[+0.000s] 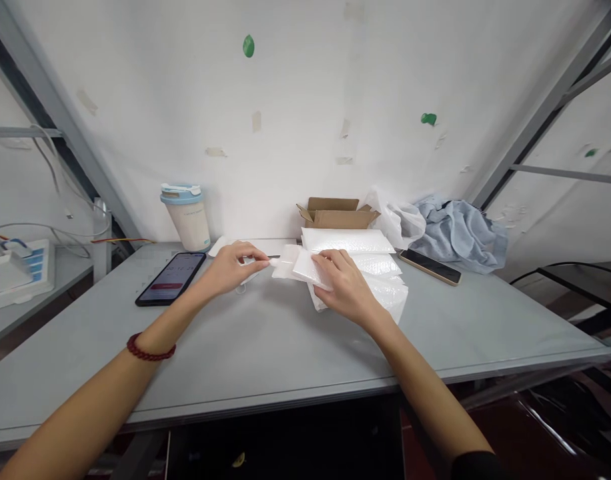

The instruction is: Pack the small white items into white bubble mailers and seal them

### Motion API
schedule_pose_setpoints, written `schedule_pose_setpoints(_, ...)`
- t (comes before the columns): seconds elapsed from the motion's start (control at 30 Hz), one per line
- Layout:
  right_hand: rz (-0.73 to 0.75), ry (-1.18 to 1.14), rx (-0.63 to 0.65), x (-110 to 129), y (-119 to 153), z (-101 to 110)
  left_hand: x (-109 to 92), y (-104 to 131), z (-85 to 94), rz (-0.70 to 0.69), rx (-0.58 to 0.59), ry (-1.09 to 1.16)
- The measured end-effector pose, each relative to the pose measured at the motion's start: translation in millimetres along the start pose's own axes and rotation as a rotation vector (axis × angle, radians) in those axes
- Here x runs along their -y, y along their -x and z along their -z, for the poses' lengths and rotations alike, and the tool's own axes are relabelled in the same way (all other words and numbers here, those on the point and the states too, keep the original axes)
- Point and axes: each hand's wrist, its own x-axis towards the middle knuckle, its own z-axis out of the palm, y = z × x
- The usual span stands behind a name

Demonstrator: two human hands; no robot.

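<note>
In the head view, my right hand (pixel 343 280) grips a small white bubble-wrap pouch (pixel 308 265) by its right side, thumb below and fingers on top. The pouch's thin flap (pixel 286 261) points left. My left hand (pixel 235 268) is closed in a pinch at the flap's left tip, on a small white bit too fine to name. Below the left fingers shows a thin white loop (pixel 241 288); whether it hangs from them I cannot tell. A stack of white bubble mailers (pixel 353 241) lies under and behind my right hand, partly covered by it.
Behind the mailers stands an open cardboard box (pixel 340 219), with a white plastic bag (pixel 398 220) and blue cloth (pixel 460 230) beside it. One phone (pixel 430 265) lies right, another phone (pixel 171 279) left. A lidded cup (pixel 186 217) stands by the wall. A power strip (pixel 28 270) sits far left.
</note>
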Motion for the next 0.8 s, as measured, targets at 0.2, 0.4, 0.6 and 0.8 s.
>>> schedule_pose_setpoints(0.2, 0.1, -0.098, 0.042, 5.6, -1.0, 1.6, -1.6, 4.2, -29.5, -0.016, -0.025, 0.086)
schedule_pose_setpoints(0.4, 0.165, -0.157, 0.067, 13.8, -0.9, 2.9, -11.9, 11.6, -44.5, 0.025, 0.215, 0.317)
schedule_pose_setpoints(0.6, 0.163, -0.159, 0.036, 13.6, -1.1, 3.6, -17.2, 11.7, -38.4, 0.053, 0.212, 0.339)
schedule_pose_setpoints(0.8, 0.131, -0.057, -0.014, 7.1, -2.3, 6.8, -19.1, 9.1, -18.7, 0.206, 0.083, 0.377)
